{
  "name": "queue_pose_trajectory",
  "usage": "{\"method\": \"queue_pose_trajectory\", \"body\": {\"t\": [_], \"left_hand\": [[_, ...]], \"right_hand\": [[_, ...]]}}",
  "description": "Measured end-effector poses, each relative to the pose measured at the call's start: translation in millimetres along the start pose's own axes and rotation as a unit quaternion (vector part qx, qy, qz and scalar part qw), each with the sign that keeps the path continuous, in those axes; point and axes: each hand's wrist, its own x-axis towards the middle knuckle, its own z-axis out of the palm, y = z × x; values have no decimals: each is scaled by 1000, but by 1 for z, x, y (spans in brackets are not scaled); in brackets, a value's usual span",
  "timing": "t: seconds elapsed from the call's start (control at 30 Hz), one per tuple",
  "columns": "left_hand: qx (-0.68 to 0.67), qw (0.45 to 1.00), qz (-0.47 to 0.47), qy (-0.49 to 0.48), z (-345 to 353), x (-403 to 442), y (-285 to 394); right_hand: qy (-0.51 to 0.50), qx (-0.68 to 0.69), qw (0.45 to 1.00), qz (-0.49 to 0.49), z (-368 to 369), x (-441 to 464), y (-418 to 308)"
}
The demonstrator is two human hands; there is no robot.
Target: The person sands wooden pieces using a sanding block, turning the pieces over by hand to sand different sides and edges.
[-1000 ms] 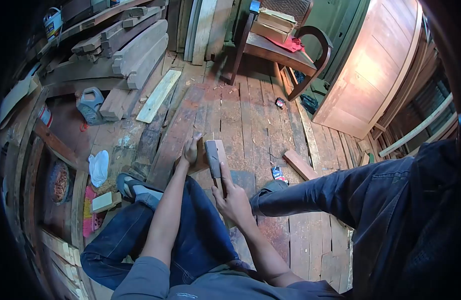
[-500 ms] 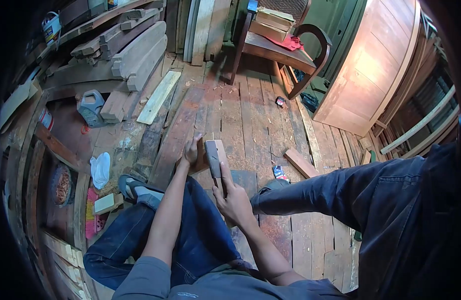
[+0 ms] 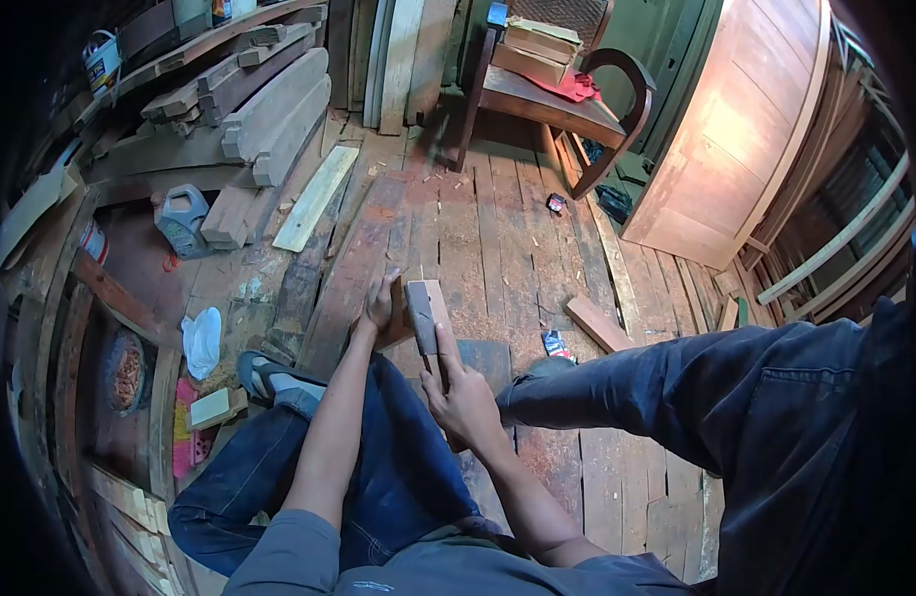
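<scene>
The grey flat piece (image 3: 421, 316) is in front of the person's legs, above the plank floor (image 3: 507, 238), with its long side pointing away from the body and a light strip of wood (image 3: 435, 295) along its right edge. The right hand (image 3: 466, 402) is closed around the lower, darker end of the grey flat piece, and its index finger lies almost straight along it. Just left of the grey flat piece, the left hand (image 3: 380, 303) is against a brown wooden block (image 3: 394, 320); its fingers are partly extended, and I cannot tell how tightly they hold the block. To the right of the grey flat piece, a small blue and red packet (image 3: 557, 344) lies near a reddish offcut (image 3: 597, 323). To its left, well apart, there is a white plastic bag (image 3: 201, 342), and farther beyond this bag stands a grey jug (image 3: 183, 221). Beyond the grey flat piece stands a wooden chair (image 3: 552, 116) bearing cardboard boxes (image 3: 535, 60) and a red cloth (image 3: 577, 87). Beyond it to the right leans a large wooden panel (image 3: 726, 149).
</scene>
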Motion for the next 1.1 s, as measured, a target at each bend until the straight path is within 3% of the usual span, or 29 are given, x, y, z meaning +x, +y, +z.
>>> {"method": "queue_pose_trajectory", "body": {"t": [0.33, 0.73, 0.93, 1.1], "left_hand": [[-53, 997, -51, 7, 2, 2, -8], [32, 999, 23, -15, -5, 1, 3], [0, 1000, -17, -7, -5, 1, 16], [80, 993, 90, -4, -5, 0, 1]], "right_hand": [[3, -6, 1000, -7, 1, 0, 2], [5, -22, 1000, -3, 2, -1, 1], [8, -19, 1000, -12, 3, 0, 2], [11, -28, 999, -14, 4, 0, 1]]}}
